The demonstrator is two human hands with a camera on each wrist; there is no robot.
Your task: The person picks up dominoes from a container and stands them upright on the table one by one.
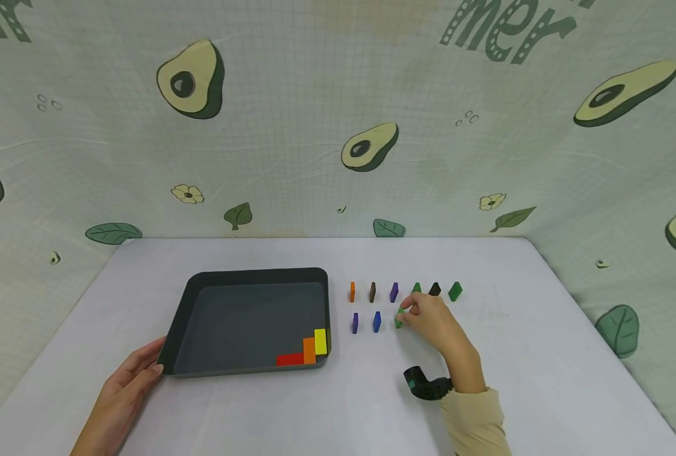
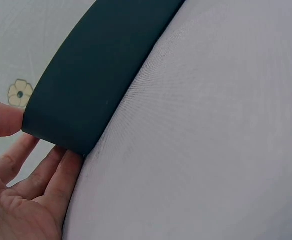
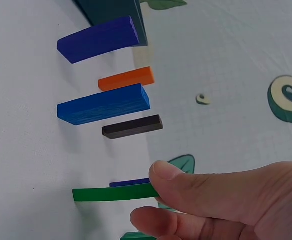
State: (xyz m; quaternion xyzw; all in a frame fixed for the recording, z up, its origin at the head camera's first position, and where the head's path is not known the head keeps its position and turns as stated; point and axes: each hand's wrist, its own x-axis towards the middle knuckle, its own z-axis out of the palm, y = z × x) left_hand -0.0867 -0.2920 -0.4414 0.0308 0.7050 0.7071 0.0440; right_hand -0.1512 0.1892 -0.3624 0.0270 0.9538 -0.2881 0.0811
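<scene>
I am pinching a green block [image 1: 398, 318] with my right hand [image 1: 429, 322] at centre frame; three blocks are lying in the tray [image 1: 201, 288], eight standing outside, my left hand [image 1: 125, 386] resting open against its corner

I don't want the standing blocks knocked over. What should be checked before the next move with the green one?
1. Right hand pinches the green block: ok.
2. Green block upright on the table: ok.
3. Blue block next to it clear of the fingers: ok.
4. Back row behind the hand all standing: cannot tell, partly hidden.
5. Left hand touches the tray corner: ok.
</scene>
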